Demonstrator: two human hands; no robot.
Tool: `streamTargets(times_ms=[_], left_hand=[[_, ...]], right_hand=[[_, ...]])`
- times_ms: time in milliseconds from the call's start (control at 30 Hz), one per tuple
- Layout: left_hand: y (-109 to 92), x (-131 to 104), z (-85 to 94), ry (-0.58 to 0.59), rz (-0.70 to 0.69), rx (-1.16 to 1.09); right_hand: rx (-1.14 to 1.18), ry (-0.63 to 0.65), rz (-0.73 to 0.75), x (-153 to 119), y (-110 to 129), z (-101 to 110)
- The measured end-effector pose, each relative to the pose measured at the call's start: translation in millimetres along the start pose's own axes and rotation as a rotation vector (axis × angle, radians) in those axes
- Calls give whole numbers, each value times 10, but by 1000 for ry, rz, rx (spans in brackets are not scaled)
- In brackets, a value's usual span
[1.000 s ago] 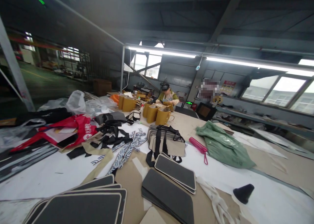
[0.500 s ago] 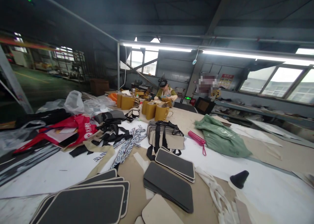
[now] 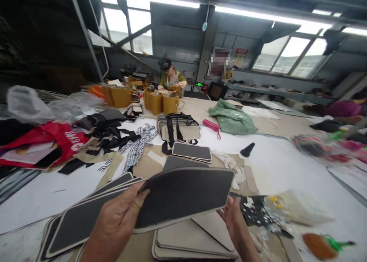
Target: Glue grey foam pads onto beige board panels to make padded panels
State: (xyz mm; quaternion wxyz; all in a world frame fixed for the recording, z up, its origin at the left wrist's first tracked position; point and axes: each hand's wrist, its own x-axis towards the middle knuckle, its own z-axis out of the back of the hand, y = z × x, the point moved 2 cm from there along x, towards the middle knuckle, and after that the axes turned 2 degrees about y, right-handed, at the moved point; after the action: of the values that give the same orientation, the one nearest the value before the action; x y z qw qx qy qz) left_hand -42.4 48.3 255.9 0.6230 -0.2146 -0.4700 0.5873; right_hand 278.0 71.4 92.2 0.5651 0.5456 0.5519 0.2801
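A dark grey flat panel with a beige edge (image 3: pixel 186 197) is held up, slightly bowed, over the table. My left hand (image 3: pixel 117 216) grips its left end, with the thumb on the near side. At its lower right corner is my right hand (image 3: pixel 233 220), with its fingers apart and the fingertips at the edge. Beneath lies a stack of beige panels (image 3: pixel 183 235). To the left, a stack of dark panels with beige rims (image 3: pixel 77 223) is partly covered by my left hand. Behind the held panel, another dark panel (image 3: pixel 180 162) shows in part.
Farther back lie strapped panels (image 3: pixel 179 130), mustard-coloured pieces (image 3: pixel 120 97), a pink pouch (image 3: pixel 211 125) and a green bag (image 3: pixel 232 116). A black cone (image 3: pixel 247 150) and a green-tipped bottle (image 3: pixel 321 244) are on the right. A co-worker (image 3: pixel 172 78) sits across the table.
Both my hands have come into view, with a dark panel raised between them. The view has turned right and down, bringing in the bottle and the clear bag on the right.
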Motion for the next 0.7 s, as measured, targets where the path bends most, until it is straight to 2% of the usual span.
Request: streamTargets(times_ms=[33,100,200,267,433,533,700], left_hand=[[69,22,11,9,92,-18],[225,62,18,43,252,-83],[470,103,-33,124,426,-270],[615,110,-105,156,524,-427],[844,75,-324,85,754,-727],[892,65,-434,68,846,-774],[895,99,-566,53,907,-795]], right_hand=[[121,39,18,-54,91,-102],[225,38,33,-139,259,-281],[123,-23,87,-227,407,-421],[-1,-47,115,-257,425,-436],[-180,-76,150,-248,354,-398],[-222,-68,169,-220,316,-381],[-249,-47,167,-160,285,-330]])
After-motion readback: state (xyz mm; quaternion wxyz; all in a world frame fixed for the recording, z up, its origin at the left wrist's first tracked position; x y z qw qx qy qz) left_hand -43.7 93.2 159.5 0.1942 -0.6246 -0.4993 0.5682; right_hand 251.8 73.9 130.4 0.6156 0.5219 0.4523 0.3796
